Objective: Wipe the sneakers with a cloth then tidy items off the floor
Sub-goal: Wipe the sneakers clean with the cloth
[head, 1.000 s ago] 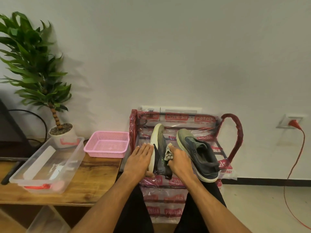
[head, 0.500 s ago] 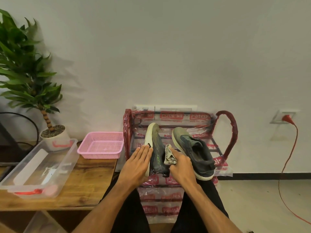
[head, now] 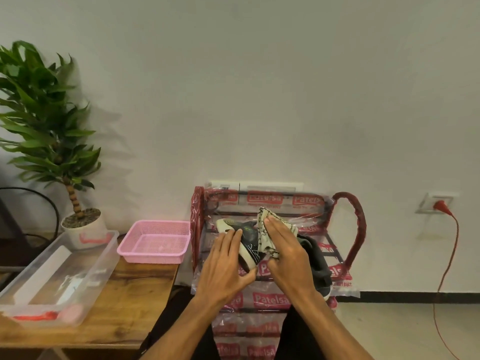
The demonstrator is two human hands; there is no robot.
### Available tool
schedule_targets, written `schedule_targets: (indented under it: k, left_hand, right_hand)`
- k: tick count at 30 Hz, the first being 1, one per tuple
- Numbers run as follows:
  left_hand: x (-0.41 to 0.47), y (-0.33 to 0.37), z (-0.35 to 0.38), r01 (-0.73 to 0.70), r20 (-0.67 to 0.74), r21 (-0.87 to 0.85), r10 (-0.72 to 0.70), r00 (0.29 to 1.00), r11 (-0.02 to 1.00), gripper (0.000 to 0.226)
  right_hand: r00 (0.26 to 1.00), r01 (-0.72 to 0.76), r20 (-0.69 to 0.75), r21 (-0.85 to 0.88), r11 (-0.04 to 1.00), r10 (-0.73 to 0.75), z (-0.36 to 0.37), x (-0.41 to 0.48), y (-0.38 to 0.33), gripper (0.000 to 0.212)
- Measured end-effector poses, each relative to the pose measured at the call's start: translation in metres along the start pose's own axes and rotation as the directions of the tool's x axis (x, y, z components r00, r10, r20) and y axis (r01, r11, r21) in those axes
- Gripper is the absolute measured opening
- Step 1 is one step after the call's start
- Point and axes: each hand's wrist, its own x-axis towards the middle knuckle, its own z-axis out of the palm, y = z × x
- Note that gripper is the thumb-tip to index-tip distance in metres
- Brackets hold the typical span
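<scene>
Two sneakers sit on the top shelf of a red shoe rack (head: 349,229) wrapped in printed plastic. My left hand (head: 226,263) holds the left sneaker (head: 246,232), dark with a pale sole. Its fingers lie along the sole and its thumb hooks under the heel. My right hand (head: 283,250) presses a pale patterned cloth (head: 265,222) flat against that sneaker's upper with straight fingers. The second sneaker (head: 318,266), dark grey, lies to the right, partly hidden by my right hand and wrist.
Left of the rack stands a wooden table (head: 124,307) carrying a pink basket (head: 153,242), a clear plastic bin (head: 52,276) and a potted plant (head: 80,224). A red cable (head: 448,255) hangs from a wall socket at the right. Pale floor lies beyond the rack.
The cloth has gone from bunched in my right hand to spread flat and has slid up toward the sneaker's toe. My left hand has shifted up the sole.
</scene>
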Motion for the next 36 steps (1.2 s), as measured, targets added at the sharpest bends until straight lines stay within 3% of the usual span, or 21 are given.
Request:
schedule_targets:
  k: [8, 14, 22, 30, 33, 36]
  left_hand:
    - [0.013, 0.007, 0.009, -0.131, -0.209, -0.025, 0.123, 0.970, 0.991, 0.055]
    - [0.017, -0.005, 0.013, -0.137, -0.278, -0.023, 0.125, 0.952, 0.990, 0.042]
    - [0.000, -0.020, 0.033, 0.020, -0.186, -0.139, -0.046, 0.981, 0.990, 0.058]
    - [0.025, -0.004, 0.006, 0.089, -0.223, -0.160, -0.124, 0.967, 0.983, 0.051]
    - [0.029, 0.002, 0.004, 0.167, -0.225, -0.324, -0.248, 0.942, 0.931, 0.070]
    - [0.026, 0.006, 0.005, 0.204, -0.186, -0.451, -0.315, 0.931, 0.869, 0.080]
  right_hand:
    - [0.994, -0.065, -0.084, 0.066, 0.996, 0.071, 0.007, 0.034, -0.001, 0.084]
    - [0.997, -0.046, -0.061, 0.049, 0.998, 0.049, 0.019, 0.056, -0.007, 0.079]
    - [0.996, -0.064, 0.066, 0.085, 0.994, 0.058, 0.040, 0.048, -0.004, 0.080]
    - [0.999, -0.007, -0.053, 0.095, 0.995, 0.012, 0.036, 0.023, -0.005, 0.084]
    - [0.995, 0.097, -0.014, 0.046, 0.994, -0.097, 0.040, 0.017, 0.000, 0.090]
    - [0.997, 0.079, 0.023, 0.064, 0.995, -0.080, 0.045, 0.012, 0.004, 0.090]
